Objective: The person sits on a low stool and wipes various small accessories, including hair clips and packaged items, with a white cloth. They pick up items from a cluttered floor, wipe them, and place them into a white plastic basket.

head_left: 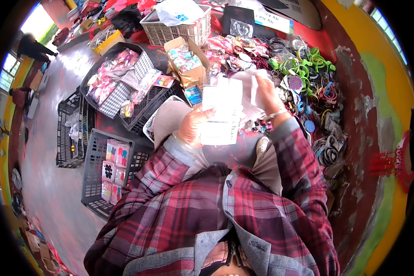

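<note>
My left hand (194, 125) is closed on a stack of white cards (222, 110) with dark print, thumb lying across the front. The cards stand upright before me, above my lap. Just to their right my right hand (267, 95) is raised, with its fingers smeared by motion. Beside those fingers shows a pale, filmy sheet (247, 87), perhaps clear plastic; whether the hand grips it I cannot make out. Behind the cards lies an open cardboard box (186, 60) of small colourful packets, with a small blue pack (193, 94) near it.
Green headbands (315, 62) and other hair accessories are heaped along the right wall. At left are a black tub (89, 85) of pink packets and a grey crate (89, 170) of carded bows. A beige crate (179, 32) stands at the back. A person (32, 47) is far left.
</note>
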Demonstrator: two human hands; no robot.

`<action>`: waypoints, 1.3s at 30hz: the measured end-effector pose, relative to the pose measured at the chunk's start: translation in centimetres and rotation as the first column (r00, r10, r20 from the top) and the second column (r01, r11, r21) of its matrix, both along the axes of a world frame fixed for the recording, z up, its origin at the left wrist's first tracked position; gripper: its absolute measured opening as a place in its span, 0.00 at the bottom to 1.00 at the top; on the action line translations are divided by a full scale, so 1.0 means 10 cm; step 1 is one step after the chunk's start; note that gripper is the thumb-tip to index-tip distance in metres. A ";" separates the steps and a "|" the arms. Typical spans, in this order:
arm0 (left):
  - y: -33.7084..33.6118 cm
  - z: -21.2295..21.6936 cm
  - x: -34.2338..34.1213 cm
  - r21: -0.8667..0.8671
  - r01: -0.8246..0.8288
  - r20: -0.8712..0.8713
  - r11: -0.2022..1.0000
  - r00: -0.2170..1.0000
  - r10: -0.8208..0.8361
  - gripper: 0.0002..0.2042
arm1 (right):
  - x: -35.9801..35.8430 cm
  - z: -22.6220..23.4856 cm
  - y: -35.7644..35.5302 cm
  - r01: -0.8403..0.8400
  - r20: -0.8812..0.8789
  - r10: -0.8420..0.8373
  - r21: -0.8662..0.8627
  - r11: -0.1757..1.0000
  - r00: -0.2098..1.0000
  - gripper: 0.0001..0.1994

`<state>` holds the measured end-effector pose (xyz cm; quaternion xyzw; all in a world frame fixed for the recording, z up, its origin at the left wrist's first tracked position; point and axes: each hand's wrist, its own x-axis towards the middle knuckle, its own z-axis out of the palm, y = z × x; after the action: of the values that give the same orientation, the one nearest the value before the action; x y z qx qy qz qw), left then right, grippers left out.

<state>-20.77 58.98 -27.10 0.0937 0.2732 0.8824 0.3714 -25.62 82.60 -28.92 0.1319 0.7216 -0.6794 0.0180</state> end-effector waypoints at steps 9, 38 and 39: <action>-0.17 -0.05 -0.09 -0.166 0.069 -0.146 0.984 0.985 -0.093 0.18 | 0.40 0.35 0.00 -0.097 -0.128 0.005 -0.725 0.682 0.992 0.27; -0.18 -0.08 -0.10 -0.431 -0.540 -0.879 0.723 0.433 -0.200 0.16 | 0.37 0.40 -0.58 0.550 -0.579 -0.155 0.607 0.574 0.801 0.29; -0.30 -0.04 -0.06 -0.469 -0.556 -0.856 0.687 0.478 -0.198 0.12 | 0.34 0.49 -0.58 0.561 -0.477 -0.301 0.639 0.526 0.826 0.26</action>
<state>-21.40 56.00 -27.49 0.3393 0.7405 0.5741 0.0839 -22.18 76.78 -23.98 0.1958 0.8735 -0.3080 -0.3222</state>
